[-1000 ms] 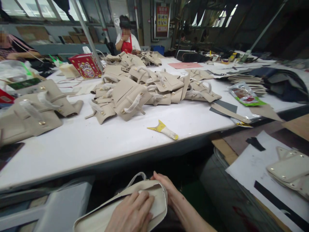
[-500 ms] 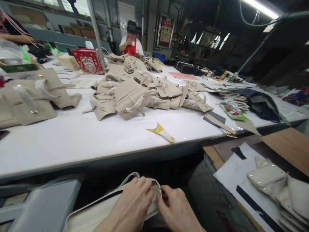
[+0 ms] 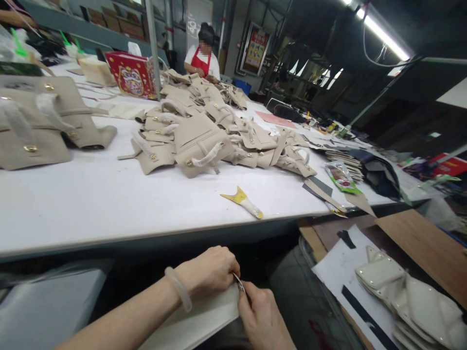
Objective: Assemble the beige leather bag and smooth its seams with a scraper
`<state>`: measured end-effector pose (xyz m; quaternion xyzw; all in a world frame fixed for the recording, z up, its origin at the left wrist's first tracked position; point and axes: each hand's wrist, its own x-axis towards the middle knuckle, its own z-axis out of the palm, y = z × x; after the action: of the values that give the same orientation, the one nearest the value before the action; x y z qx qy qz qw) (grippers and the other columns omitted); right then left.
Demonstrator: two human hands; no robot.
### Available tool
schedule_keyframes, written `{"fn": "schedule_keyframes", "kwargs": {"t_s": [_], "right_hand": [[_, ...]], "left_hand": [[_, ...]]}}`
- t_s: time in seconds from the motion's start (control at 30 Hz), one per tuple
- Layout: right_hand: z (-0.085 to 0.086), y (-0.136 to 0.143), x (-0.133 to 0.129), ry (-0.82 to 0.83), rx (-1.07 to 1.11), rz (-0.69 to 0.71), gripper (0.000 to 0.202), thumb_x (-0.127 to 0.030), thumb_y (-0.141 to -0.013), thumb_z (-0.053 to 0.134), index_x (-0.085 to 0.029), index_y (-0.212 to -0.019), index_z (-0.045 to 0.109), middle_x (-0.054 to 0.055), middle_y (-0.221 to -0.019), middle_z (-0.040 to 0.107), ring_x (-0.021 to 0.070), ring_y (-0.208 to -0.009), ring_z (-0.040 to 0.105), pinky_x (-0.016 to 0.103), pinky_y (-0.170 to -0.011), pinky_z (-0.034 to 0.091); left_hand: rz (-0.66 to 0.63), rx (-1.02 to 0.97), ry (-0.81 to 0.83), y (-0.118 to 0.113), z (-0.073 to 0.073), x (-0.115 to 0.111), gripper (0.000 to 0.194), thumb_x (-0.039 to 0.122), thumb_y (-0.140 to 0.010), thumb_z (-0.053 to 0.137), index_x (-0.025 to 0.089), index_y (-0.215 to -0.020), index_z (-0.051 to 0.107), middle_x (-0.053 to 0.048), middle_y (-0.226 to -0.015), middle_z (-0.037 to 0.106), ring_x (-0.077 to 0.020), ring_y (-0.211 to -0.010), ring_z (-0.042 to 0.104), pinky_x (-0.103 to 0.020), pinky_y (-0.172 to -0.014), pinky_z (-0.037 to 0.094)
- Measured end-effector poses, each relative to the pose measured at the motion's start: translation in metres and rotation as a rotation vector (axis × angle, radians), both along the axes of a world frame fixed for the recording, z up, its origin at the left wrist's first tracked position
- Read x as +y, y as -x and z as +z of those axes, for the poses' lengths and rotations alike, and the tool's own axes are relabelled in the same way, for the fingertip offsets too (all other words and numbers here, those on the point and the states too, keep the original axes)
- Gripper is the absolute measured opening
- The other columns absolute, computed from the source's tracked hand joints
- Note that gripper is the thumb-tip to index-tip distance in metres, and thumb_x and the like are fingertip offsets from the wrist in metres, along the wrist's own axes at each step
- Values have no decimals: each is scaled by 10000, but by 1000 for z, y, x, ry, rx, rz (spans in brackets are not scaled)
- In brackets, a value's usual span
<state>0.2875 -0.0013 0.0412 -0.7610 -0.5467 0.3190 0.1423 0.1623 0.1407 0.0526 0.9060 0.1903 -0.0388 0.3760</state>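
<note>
I have the left grip (image 3: 217,268) and right grip (image 3: 261,308) pinched on the edge of the pale bag (image 3: 212,312) just beneath them, seemingly working its rim, which calls next for steady finger pressure.

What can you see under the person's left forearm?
Part of the cream bag shows below the left forearm and left hand. The stretch they cover and the bag's interior cannot be seen.
</note>
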Motion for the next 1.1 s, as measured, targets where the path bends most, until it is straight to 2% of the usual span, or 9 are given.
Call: {"fn": "schedule_keyframes", "kwargs": {"t_s": [0.13, 0.3, 0.4, 0.53, 0.6, 0.7, 0.8, 0.93, 1.1], "right_hand": [[-10, -1, -2, -27, 0, -6, 372, -350, -979, 353, -180, -847, 657, 93, -695, 660, 213, -631, 598, 303, -578, 326], [-18, -2, -8, -101, 56, 3, 419, -416, -1008, 348, -171, -1046, 686, 104, -737, 687, 224, -671, 640, 278, -610, 402], [-16, 1, -8, -108, 58, -4, 418, -429, -1007, 362, -175, -1071, 687, 106, -740, 689, 231, -682, 648, 276, -630, 423], [-7, 6, -5, -67, 42, -40, 434, -419, -1004, 352, -170, -950, 703, 88, -699, 662, 209, -627, 600, 276, -603, 404], [0, 8, -3, -56, 70, -46, 448, -435, -1001, 351, -168, -947, 706, 79, -709, 658, 203, -639, 587, 272, -604, 404], [8, 6, -3, -45, 195, -26, 472, -489, -995, 356, -173, -1006, 707, 67, -770, 671, 205, -709, 602, 262, -631, 421], [7, 1, -2, -28, 354, -33, 537, -592, -967, 381, -169, -987, 713, 57, -812, 672, 213, -776, 610, 270, -695, 449], [-8, -9, 2, 85, 634, -228, 710, -802, -808, 478, -126, -794, 697, 45, -680, 605, 186, -672, 558, 291, -667, 465], [-15, -13, 8, 198, 889, -338, 655, -779, -673, 680, -125, -700, 657, 1, -610, 527, 141, -631, 512, 292, -686, 464]], "left_hand": [[1, 13, 64, -1, 4, 6, 341, 145, -737, 526, 237, -917, 801, -62, -870, 786, -240, -834, 729, -284, -756, 536], [5, 2, 98, 1, 4, 9, 351, 149, -722, 520, 227, -910, 807, -70, -871, 786, -247, -854, 726, -293, -774, 528], [2, 11, 125, 0, 0, 12, 362, 157, -709, 524, 232, -921, 808, -59, -877, 787, -240, -858, 725, -282, -766, 528], [-29, 45, 181, 1, -6, 19, 341, 230, -717, 554, 264, -944, 805, -31, -837, 787, -215, -784, 724, -249, -659, 518], [-52, 51, 196, 2, -7, 21, 327, 268, -731, 573, 277, -964, 802, -23, -848, 787, -210, -796, 722, -245, -678, 519], [-73, 57, 202, 5, -6, 23, 335, 298, -758, 580, 286, -1020, 789, -19, -907, 789, -210, -851, 719, -250, -751, 526], [-82, 68, 207, 6, -6, 24, 350, 333, -773, 586, 279, -1062, 777, -36, -966, 785, -226, -895, 718, -268, -789, 528], [-90, 76, 206, 5, -9, 24, 353, 357, -772, 577, 281, -1049, 782, -54, -954, 785, -244, -872, 720, -297, -779, 527], [-89, 85, 210, 4, -12, 22, 357, 359, -776, 561, 281, -1044, 783, -45, -940, 785, -236, -845, 716, -287, -741, 522]]}}
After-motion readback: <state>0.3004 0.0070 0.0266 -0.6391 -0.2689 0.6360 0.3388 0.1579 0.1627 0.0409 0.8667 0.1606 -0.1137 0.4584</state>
